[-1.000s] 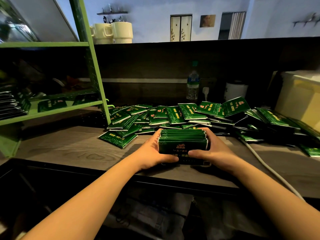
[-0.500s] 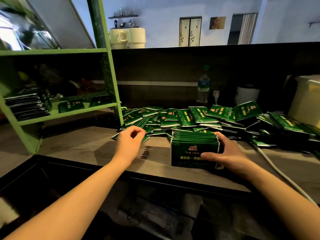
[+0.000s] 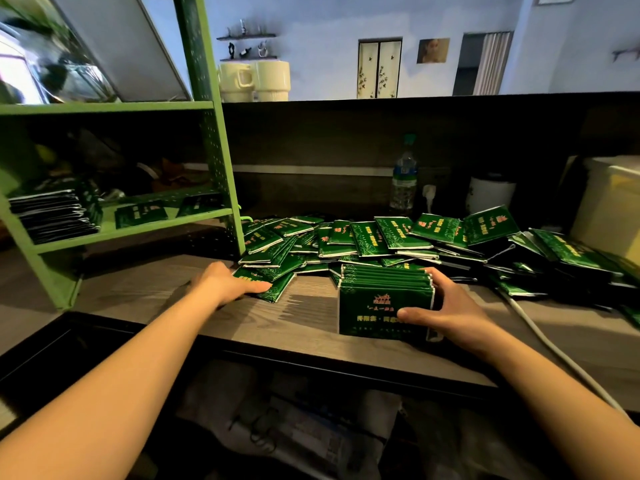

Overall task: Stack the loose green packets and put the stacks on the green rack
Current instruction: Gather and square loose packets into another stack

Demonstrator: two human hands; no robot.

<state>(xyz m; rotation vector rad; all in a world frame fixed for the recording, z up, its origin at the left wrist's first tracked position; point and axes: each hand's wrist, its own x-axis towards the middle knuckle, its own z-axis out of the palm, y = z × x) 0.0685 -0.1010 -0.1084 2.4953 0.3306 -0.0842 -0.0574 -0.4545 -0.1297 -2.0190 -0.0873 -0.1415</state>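
A stack of green packets (image 3: 384, 303) is standing on edge at the front of the wooden counter (image 3: 311, 320), the right hand (image 3: 446, 311) clamping it, thumb across its face. The left hand (image 3: 228, 284), fingers flat, is pressing on a loose packet (image 3: 273, 287) at the pile's (image 3: 398, 237) near edge. Sliding that packet free before lifting should spare its neighbours; the green rack (image 3: 138, 230) is waiting left.

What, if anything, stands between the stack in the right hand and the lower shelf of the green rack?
Mainly the left hand, resting on a loose packet left of the stack that the right hand holds. Beyond it the rack shelf's open front shows no visible obstruction.
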